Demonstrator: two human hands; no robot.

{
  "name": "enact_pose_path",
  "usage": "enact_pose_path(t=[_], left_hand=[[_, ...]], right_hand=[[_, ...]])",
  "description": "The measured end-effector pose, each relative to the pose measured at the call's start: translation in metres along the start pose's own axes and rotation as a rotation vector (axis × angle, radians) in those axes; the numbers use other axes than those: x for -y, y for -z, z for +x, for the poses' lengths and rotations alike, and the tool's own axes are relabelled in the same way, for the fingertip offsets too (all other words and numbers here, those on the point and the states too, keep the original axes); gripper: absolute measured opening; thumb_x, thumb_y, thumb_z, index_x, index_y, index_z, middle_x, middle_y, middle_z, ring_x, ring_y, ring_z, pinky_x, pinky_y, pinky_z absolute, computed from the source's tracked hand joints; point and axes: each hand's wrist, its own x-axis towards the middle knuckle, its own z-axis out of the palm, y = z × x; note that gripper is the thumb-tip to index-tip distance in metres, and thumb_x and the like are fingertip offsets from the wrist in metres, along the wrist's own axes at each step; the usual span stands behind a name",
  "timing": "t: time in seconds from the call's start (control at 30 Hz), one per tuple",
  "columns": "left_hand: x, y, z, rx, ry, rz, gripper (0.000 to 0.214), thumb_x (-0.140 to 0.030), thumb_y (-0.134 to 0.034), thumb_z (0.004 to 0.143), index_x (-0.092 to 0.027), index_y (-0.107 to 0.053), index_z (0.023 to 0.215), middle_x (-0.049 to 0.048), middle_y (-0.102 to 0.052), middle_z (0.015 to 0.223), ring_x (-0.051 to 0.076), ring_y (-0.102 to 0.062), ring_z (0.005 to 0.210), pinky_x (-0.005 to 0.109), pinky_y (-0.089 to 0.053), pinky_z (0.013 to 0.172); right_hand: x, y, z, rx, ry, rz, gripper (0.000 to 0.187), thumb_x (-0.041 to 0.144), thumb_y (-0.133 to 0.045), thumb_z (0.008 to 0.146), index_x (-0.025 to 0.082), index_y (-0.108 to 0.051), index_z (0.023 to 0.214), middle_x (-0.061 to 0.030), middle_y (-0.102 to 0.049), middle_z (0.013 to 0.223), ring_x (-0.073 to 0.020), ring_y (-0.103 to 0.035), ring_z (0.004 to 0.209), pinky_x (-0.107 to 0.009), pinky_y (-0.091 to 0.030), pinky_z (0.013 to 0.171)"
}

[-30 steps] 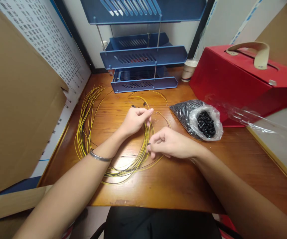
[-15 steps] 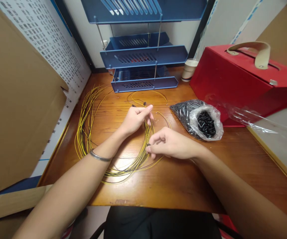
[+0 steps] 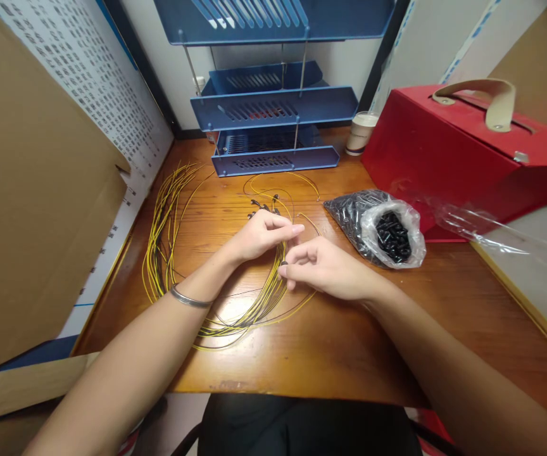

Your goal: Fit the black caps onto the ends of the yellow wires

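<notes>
My left hand (image 3: pixel 268 235) is over the bundle of yellow and black wires (image 3: pixel 254 311), thumb and forefinger pinched together. What they hold, if anything, is hidden. Close beside it on the right, my right hand (image 3: pixel 323 267) pinches a small black piece (image 3: pixel 283 264) between thumb and fingers. Several black ends (image 3: pixel 264 207) of the wires stick out beyond my left hand. A clear plastic bag (image 3: pixel 418 244) lies open to the right, with many small black pieces (image 3: pixel 394 237) inside.
More yellow and black wires (image 3: pixel 154 253) lie looped on the left of the wooden table (image 3: pixel 349 361). A blue tiered rack (image 3: pixel 276 161) stands behind. At the right are a paper cup (image 3: pixel 359 134) and a red box (image 3: pixel 444 152); cardboard (image 3: pixel 40 190) rises at left.
My left hand has come nearer and a little right, close to my right hand. My right hand has shifted slightly away from me with the black piece. More black wire ends now show.
</notes>
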Motion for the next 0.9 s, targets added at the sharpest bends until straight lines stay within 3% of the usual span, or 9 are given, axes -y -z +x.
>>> enact_pose_path(t=[0.1, 0.23, 0.53, 0.73, 0.9], left_hand=[[0.003, -0.0009, 0.0005, -0.014, -0.016, 0.052, 0.057, -0.062, -0.065, 0.083, -0.015, -0.056, 0.052, -0.0013, -0.049, 0.049, 0.007, -0.037, 0.048, 0.023, -0.029, 0.047], [0.005, -0.003, 0.0015, -0.049, -0.039, 0.101, 0.06, -0.058, -0.065, 0.084, -0.018, -0.04, 0.048, -0.0042, -0.035, 0.047, 0.007, -0.03, 0.048, 0.025, -0.023, 0.048], [0.0067, -0.0008, 0.0043, -0.172, -0.048, 0.096, 0.059, -0.059, -0.065, 0.083, -0.019, -0.038, 0.05, -0.0044, -0.032, 0.05, 0.008, -0.028, 0.051, 0.027, -0.022, 0.05], [0.0073, -0.0016, 0.0062, -0.29, -0.047, 0.083, 0.061, -0.061, -0.068, 0.081, -0.019, -0.039, 0.048, -0.0048, -0.034, 0.048, 0.008, -0.027, 0.049, 0.027, -0.023, 0.05], [0.0084, -0.0017, 0.0061, -0.307, -0.07, 0.064, 0.059, -0.06, -0.068, 0.082, -0.019, -0.042, 0.049, -0.0049, -0.036, 0.048, 0.007, -0.028, 0.048, 0.027, -0.024, 0.05]], right_hand=[[-0.0003, -0.0001, 0.0006, -0.042, 0.009, 0.004, 0.026, 0.029, -0.064, 0.085, 0.015, -0.068, 0.064, -0.003, -0.069, 0.065, -0.0107, -0.053, 0.056, -0.025, -0.039, 0.057], [-0.0004, 0.0009, 0.0005, -0.006, -0.007, 0.041, 0.027, 0.029, -0.064, 0.085, 0.015, -0.067, 0.063, 0.0001, -0.063, 0.058, -0.0088, -0.047, 0.051, -0.024, -0.036, 0.054], [0.0047, 0.0018, -0.0032, 0.162, -0.086, 0.079, 0.029, 0.035, -0.073, 0.082, 0.013, -0.07, 0.064, 0.0039, -0.054, 0.049, -0.0073, -0.041, 0.047, -0.024, -0.034, 0.054], [0.0041, 0.0034, -0.0052, 0.255, -0.069, 0.044, 0.029, 0.037, -0.074, 0.083, 0.013, -0.072, 0.066, -0.003, -0.071, 0.067, -0.0094, -0.052, 0.057, -0.024, -0.038, 0.058], [0.0032, 0.0043, -0.0045, 0.263, -0.061, 0.043, 0.03, 0.037, -0.074, 0.084, 0.013, -0.071, 0.066, -0.0033, -0.071, 0.067, -0.0097, -0.053, 0.058, -0.024, -0.039, 0.059]])
